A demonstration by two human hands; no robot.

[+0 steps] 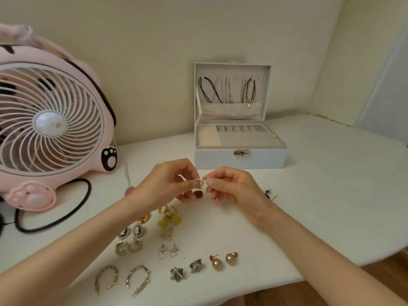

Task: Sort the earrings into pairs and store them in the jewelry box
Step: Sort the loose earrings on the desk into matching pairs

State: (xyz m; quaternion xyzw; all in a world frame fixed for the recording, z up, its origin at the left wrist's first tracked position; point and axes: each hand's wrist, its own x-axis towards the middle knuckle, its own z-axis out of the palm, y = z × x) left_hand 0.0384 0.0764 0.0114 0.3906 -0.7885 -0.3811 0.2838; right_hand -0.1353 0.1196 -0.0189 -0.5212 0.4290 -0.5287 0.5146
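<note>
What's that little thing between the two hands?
An earring, small and gold, seen in the head view. The left hand and right hand both pinch it at their fingertips.

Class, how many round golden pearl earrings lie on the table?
2: the left pearl earring and the right pearl earring lie side by side, right of the grey star earrings. Arms may hide more.

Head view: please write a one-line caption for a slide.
Left hand and right hand pinch a small earring near the open jewelry box.
</note>
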